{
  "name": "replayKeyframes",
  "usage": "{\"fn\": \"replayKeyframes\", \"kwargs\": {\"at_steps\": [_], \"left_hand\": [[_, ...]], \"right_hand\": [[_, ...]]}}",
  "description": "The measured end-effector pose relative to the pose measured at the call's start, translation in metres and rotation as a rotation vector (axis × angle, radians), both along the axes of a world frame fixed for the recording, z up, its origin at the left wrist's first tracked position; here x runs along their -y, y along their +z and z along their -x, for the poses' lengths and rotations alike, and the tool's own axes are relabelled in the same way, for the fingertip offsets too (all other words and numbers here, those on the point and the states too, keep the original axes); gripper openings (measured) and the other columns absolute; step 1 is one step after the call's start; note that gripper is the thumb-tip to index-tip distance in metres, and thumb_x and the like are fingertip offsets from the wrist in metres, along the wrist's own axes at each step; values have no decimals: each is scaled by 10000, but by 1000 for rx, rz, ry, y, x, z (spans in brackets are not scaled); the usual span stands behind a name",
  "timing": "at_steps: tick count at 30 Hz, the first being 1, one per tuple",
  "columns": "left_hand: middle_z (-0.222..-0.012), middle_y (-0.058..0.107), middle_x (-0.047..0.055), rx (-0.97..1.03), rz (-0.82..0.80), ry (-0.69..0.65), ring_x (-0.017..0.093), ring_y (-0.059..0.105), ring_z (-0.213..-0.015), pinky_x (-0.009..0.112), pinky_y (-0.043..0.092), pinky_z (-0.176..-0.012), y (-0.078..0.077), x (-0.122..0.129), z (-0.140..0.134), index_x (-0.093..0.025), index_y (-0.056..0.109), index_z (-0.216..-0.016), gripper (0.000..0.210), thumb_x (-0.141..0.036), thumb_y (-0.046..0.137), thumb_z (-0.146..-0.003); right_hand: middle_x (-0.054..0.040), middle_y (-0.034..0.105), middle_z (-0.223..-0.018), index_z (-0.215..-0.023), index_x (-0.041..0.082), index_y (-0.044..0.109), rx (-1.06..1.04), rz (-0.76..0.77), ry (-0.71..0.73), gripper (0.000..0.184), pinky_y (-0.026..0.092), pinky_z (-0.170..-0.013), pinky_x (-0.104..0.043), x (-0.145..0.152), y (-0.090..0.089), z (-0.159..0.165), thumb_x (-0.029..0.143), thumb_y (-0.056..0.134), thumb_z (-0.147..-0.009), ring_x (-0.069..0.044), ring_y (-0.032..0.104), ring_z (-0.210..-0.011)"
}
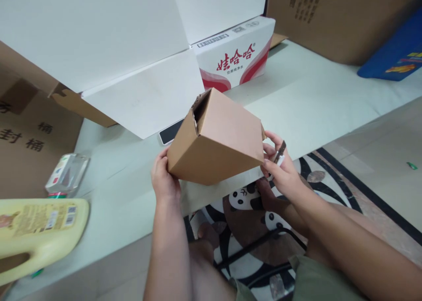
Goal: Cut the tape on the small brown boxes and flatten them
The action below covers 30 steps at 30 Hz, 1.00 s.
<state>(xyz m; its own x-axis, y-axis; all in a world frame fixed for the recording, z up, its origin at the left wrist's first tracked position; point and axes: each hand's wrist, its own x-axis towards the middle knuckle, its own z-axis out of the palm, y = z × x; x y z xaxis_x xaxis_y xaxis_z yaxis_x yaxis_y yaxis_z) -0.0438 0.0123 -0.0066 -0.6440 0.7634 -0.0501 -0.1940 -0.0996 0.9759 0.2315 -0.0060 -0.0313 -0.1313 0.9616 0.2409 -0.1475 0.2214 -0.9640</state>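
A small brown cardboard box is held up, tilted, above the front edge of the cloth-covered table. Its upper left end has a ragged, partly opened seam with a dark gap. My left hand grips the lower left corner of the box. On the other side my right hand is closed around a utility knife with its blade pointing up, while its fingertips touch the right end of the box. Behind the box a dark-screened phone lies on the table, partly covered.
Large white boxes and a red-and-white water carton stand behind. At left are a yellow jug, a clear bottle and a brown carton. A blue container stands far right. Below is a panda-patterned mat.
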Motion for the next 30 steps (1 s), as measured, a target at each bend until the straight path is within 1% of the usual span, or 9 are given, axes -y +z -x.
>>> {"fn": "replayKeyframes", "kwargs": {"at_steps": [6,8,14,19,22,26,30], "left_hand": [[-939,736,34,7,-11,-9,192,616,-903,269,440,-725,-1,0,0,-199,768,-876,266,-285,623,-670],[-950,735,37,5,-13,-11,192,618,-914,270,442,-736,-2,0,1,-195,763,-880,262,-284,620,-679],[-947,735,30,27,-19,-22,181,617,-908,259,434,-733,-4,0,1,-197,766,-882,254,-285,629,-687],[-934,737,21,19,-22,-15,176,616,-901,258,435,-739,-2,1,1,-201,768,-870,241,-265,619,-691],[-919,743,18,33,-29,-15,168,618,-884,250,434,-734,-3,1,1,-200,776,-866,243,-253,628,-681],[-922,747,17,45,-28,-15,165,620,-878,245,432,-724,-3,1,1,-203,778,-863,244,-249,629,-676],[-936,744,23,26,-24,-13,179,624,-902,260,440,-747,-3,1,1,-202,772,-867,244,-257,617,-686]], "right_hand": [[-73,633,-1181,-1431,384,358,31,19,-36,620,464,-532,-297,0,-1,1,583,617,-903,-162,583,-708],[-70,626,-1165,-1429,377,357,30,25,-39,622,448,-524,-289,0,-2,2,581,617,-901,-157,571,-696],[-44,605,-1106,-1402,379,372,-3,37,-43,594,406,-492,-264,1,-1,2,556,634,-900,-121,494,-616],[-16,573,-1025,-1385,383,373,-11,54,-35,555,359,-459,-246,1,1,3,497,640,-912,-87,370,-539],[-10,564,-997,-1388,384,361,4,55,-36,562,326,-434,-246,1,1,3,508,634,-913,-84,341,-517],[-6,570,-974,-1393,376,356,18,37,-41,578,321,-420,-251,1,1,3,534,631,-911,-89,366,-509],[-22,606,-1019,-1390,369,360,4,31,-37,564,348,-412,-247,1,0,3,515,631,-918,-106,505,-557]]}}
